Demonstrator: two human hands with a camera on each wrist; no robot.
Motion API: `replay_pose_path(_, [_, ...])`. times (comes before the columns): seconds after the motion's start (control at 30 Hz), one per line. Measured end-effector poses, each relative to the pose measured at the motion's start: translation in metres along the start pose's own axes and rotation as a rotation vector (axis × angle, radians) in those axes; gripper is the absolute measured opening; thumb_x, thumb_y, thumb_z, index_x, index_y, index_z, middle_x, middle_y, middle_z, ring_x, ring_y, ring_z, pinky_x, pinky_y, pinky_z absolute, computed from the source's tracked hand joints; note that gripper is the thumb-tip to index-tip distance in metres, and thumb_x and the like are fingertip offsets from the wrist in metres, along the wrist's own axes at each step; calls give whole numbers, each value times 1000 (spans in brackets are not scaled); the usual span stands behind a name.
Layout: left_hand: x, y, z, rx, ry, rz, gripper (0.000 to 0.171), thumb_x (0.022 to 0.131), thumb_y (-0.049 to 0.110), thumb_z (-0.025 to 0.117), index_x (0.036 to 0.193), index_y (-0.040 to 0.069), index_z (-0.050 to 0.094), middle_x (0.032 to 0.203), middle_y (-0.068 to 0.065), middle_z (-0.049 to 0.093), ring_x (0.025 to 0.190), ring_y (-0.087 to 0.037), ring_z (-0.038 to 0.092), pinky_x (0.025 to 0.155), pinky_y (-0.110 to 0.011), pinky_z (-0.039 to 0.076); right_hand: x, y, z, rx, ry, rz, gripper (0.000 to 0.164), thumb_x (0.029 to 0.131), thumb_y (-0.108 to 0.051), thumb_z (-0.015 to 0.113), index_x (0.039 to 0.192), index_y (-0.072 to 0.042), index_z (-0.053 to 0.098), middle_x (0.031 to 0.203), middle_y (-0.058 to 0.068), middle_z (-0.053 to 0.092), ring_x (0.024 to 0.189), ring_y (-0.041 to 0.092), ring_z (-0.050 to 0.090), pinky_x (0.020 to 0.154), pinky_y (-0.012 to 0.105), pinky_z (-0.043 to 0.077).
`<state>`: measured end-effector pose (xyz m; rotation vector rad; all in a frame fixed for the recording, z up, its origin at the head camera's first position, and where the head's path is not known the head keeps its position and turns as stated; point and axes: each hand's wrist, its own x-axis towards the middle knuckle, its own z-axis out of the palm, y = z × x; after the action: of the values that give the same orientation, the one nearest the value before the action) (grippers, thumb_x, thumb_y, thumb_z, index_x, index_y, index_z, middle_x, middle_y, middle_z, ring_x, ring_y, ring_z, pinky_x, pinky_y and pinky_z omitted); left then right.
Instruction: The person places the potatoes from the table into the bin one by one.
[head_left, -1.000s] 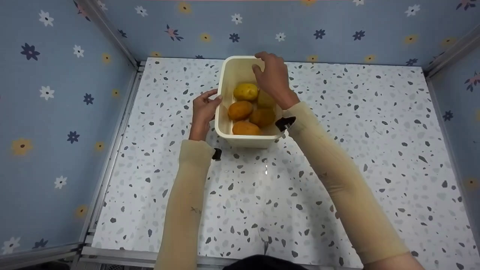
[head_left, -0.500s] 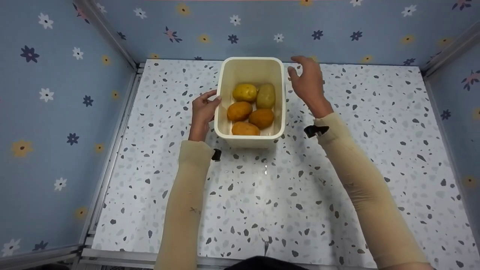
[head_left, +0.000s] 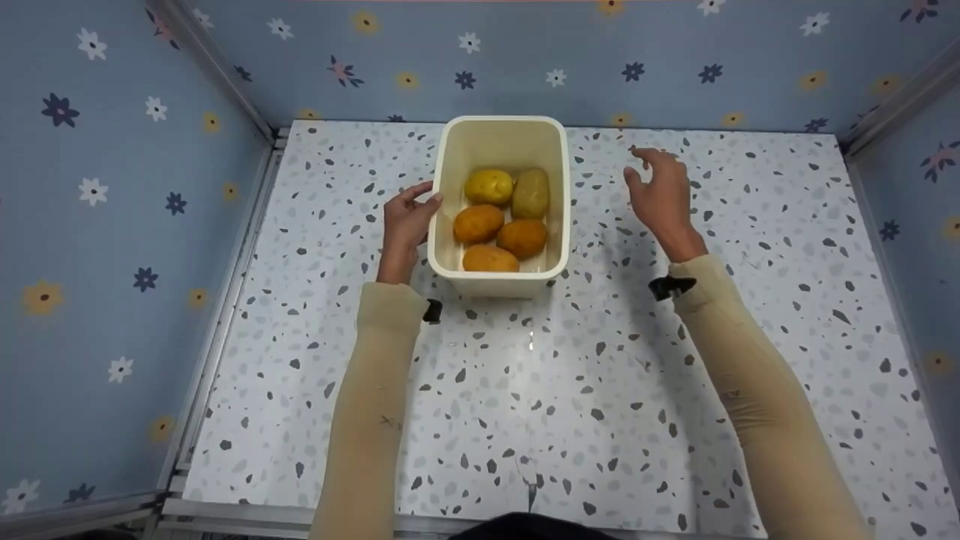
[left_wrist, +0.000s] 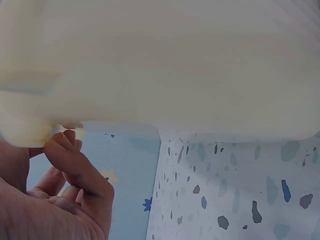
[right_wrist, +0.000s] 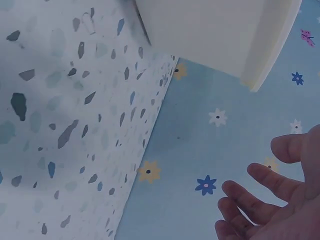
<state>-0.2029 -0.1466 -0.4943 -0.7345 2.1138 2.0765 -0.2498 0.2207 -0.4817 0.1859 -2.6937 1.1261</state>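
Observation:
A cream plastic bin (head_left: 501, 285) stands near the back middle of the table. Inside lie several oval, potato-like items: a yellow one (head_left: 489, 187), a greenish-brown one (head_left: 530, 193), and three orange-brown ones, such as the one at the front (head_left: 490, 259). My left hand (head_left: 409, 221) holds the bin's left rim, thumb at the edge; the left wrist view has its fingertips at the rim of the bin wall (left_wrist: 170, 75). To the right of the bin, my right hand (head_left: 661, 191) is raised with nothing in it, its fingers (right_wrist: 252, 202) loosely bent and apart from the bin.
The white speckled table (head_left: 300, 390) spreads around the bin. Blue floral walls (head_left: 555, 45) rise behind it and on both sides, with a metal rail (head_left: 225, 300) along the left edge.
My right hand has left the bin's right rim and moved right and towards me, uncovering the items on the right side. My left hand and the bin have stayed put.

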Motion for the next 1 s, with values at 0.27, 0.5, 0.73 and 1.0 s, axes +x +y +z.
replay_pose_path(0.27, [-1, -1, -1, 20, 4, 2, 39, 104, 19, 70, 142, 11, 68, 97, -6, 66, 109, -34, 74, 80, -31, 64, -10, 26, -9, -19, -7, 22, 34, 106, -9, 62, 137, 6, 66, 132, 30, 66, 131, 47, 56, 115, 60, 40])
replay_pose_path(0.5, [0, 0, -1, 13, 8, -11, 39, 103, 19, 71, 141, 12, 69, 93, -3, 62, 105, -31, 74, 81, -31, 64, -20, 42, -16, -46, -24, 59, 37, 106, -9, 64, 139, 7, 64, 140, 31, 61, 135, 48, 52, 115, 61, 39])
replay_pose_path(0.73, [0, 0, 2, 10, -2, -12, 39, 103, 20, 71, 141, 13, 69, 93, -3, 62, 102, -29, 73, 79, -29, 64, -33, 55, -20, -70, -34, 97, 38, 105, -10, 63, 140, 8, 63, 142, 32, 59, 139, 50, 48, 118, 61, 35])
replay_pose_path(1.0, [1, -2, -1, 4, -19, 7, 39, 103, 20, 71, 142, 12, 69, 91, -2, 61, 107, -33, 74, 75, -29, 64, -48, 72, -20, -101, -52, 116, 38, 105, -9, 64, 138, 9, 63, 141, 32, 60, 136, 49, 51, 117, 61, 37])
